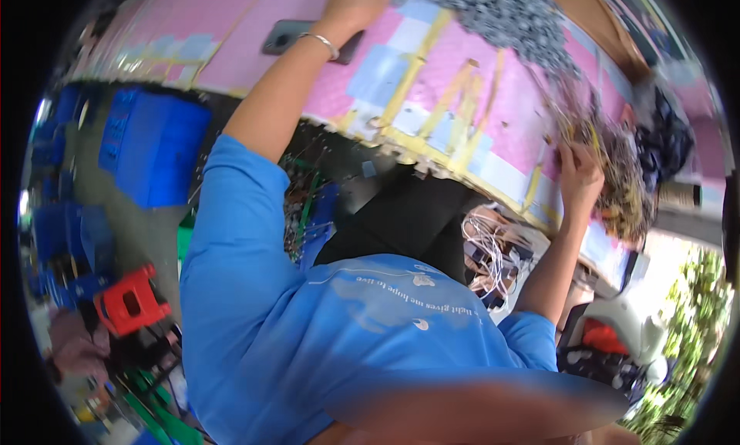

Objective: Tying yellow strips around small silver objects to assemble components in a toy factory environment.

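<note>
My left hand (pixel 358 4) is at the top edge of the view, beside a heap of small grey pieces (pixel 501 17). Its fingers are partly cut off by the picture's edge, so their grip does not show. Under that wrist, which wears a bracelet (pixel 322 44), lies a dark phone (pixel 285 36). My right hand (pixel 582 174) is at the right part of the table, with fingers bent together against a tangled bundle of thin brownish strands (pixel 624 167). What sits between those fingertips is too small and blurred to name.
The pink table (pixel 331 94) is patched with yellow tape and has a ragged near edge. A black plastic bag (pixel 669 129) is beyond the strands. Blue crates (pixel 158 148) and a red stool (pixel 132 300) stand at left. White cables (pixel 489 248) lie below the table edge.
</note>
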### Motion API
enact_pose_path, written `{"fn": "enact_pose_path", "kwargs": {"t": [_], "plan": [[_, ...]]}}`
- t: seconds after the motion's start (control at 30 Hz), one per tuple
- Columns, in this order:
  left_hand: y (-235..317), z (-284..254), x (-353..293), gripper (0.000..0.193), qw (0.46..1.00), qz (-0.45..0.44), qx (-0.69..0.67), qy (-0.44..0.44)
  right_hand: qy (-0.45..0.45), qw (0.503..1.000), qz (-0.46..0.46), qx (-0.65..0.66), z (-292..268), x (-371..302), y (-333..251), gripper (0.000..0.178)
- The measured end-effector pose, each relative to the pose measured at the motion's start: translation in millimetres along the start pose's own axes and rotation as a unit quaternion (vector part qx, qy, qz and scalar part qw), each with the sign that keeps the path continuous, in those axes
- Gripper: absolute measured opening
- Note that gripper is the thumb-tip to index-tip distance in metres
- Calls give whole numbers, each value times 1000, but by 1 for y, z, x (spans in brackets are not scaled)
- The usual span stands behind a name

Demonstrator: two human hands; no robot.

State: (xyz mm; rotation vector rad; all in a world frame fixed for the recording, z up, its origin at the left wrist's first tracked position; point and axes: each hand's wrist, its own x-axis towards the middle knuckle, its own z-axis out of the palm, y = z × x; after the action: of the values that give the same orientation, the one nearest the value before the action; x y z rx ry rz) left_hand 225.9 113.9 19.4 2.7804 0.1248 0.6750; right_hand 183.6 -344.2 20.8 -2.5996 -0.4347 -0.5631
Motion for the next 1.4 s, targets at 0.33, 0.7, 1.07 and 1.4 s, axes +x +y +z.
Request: {"fn": "enact_pose_path", "kwargs": {"t": [0.33,0.7,1.07,1.4], "plan": [[57,-10,-20,17,882,197,-426,45,12,994,67,84,-26,-22,4,16],[155,-34,-185,29,824,-81,-529,-184,76,906,191,370,-7,-82,-13,30],[184,-28,-244,33,702,-137,-620,-324,-25,631,255,732,16,-101,-107,28],[164,-40,-236,40,648,-192,-707,-208,-138,756,150,622,11,-107,-144,22]]}}
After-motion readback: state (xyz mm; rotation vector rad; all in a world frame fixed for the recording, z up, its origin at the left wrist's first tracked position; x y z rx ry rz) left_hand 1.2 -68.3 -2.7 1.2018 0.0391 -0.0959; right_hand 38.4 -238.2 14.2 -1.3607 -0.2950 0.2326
